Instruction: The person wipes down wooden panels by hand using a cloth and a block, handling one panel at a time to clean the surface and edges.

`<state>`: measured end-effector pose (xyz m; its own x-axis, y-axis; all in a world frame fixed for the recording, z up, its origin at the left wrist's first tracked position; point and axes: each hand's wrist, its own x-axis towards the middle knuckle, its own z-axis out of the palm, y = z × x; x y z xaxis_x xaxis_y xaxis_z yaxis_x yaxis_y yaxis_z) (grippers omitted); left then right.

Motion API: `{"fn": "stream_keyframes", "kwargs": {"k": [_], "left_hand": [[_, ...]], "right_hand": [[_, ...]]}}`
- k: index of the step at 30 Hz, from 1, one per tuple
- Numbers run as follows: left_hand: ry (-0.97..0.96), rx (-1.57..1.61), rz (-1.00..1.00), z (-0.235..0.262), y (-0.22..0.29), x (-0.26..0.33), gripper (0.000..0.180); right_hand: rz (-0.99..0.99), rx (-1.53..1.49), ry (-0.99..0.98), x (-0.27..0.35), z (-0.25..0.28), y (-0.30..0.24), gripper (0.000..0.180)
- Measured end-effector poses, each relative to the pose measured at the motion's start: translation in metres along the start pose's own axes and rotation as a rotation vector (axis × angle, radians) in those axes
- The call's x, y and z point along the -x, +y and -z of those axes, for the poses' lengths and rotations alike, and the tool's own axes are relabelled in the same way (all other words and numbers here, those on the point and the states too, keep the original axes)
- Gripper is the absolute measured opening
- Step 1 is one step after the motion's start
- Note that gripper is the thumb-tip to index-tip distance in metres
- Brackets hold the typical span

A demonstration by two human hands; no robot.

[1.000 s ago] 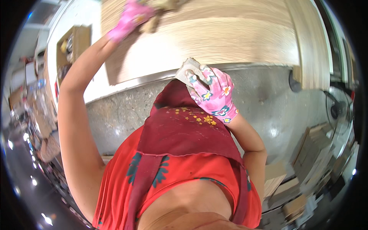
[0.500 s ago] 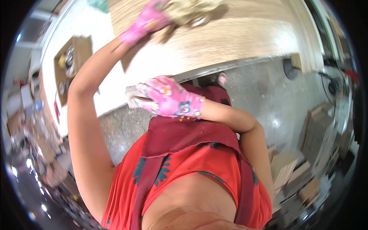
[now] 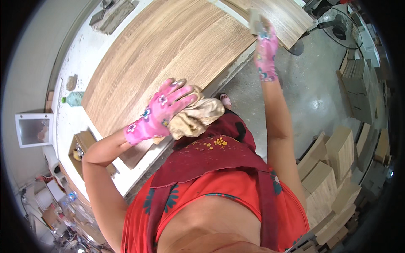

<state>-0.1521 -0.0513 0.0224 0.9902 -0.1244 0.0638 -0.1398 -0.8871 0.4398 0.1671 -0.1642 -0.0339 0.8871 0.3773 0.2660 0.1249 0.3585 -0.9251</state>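
A wood-grain panel [image 3: 168,46] lies on a white work table [image 3: 69,82]. My left hand [image 3: 162,105], in a pink flowered glove, is closed on a bunched cream rag [image 3: 198,118] at the panel's near edge. Part of the rag hangs over that edge, close to my apron. At the panel's right end, my right hand [image 3: 266,50], gloved in the same pattern, grips a small pale block [image 3: 255,21]. Its exact kind I cannot make out, and some blur covers the fingers.
A second wood-grain board [image 3: 287,21] lies beyond the right end. On the table's left are a green bottle [image 3: 75,99] and a cardboard box [image 3: 78,147]. A fan [image 3: 339,29] stands far right; stacked boards [image 3: 325,177] fill the floor nearer me.
My left hand has brought the rag from the panel's far side to its near edge. My right hand has gone from my waist out to the far right with the pale block.
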Motion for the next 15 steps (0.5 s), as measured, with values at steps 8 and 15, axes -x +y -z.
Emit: {"fn": "stream_keyframes", "kwargs": {"k": [8,15], "left_hand": [[0.132,-0.017,-0.189,-0.024,-0.060,-0.172,0.095],[-0.007,0.188,-0.122,-0.011,-0.079,-0.279,0.077]], "right_hand": [[-0.277,-0.467,0.230,-0.010,0.018,0.031,0.042],[-0.186,-0.491,0.284,-0.003,0.090,0.046,0.052]]}}
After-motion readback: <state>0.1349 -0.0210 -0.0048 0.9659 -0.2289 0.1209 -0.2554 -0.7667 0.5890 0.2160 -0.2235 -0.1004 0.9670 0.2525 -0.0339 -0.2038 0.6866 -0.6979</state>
